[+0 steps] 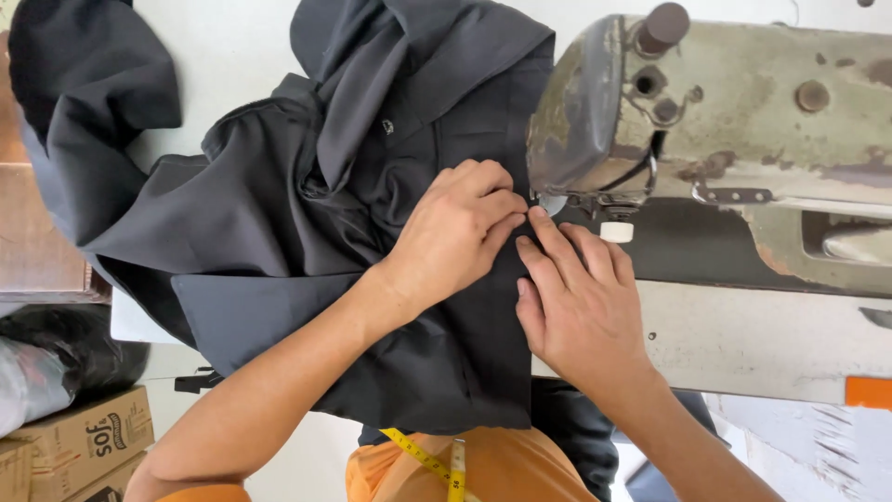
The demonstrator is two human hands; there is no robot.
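Hands feeding dark cloth into a sewing machine.
Tape measure (429,459) at six o'clock; right hand (578,299) flat, left hand (455,232) curled, pinching the cloth (279,214) at centre. Fingertips sit close under the machine (725,102) at two o'clock: needle-strike risk.

Cardboard boxes (79,437) lower left; black bag (65,358), maybe plastic, above; yellow tape measure (432,462) btm ctr.

Count: 2 hands, left (455,237) and right (576,302); 1 dark garment (279,214); 1 sewing machine (725,121) at 2 o'clock; 1 tape measure (437,465); 2 cardboard boxes (79,437) at 8 o'clock.
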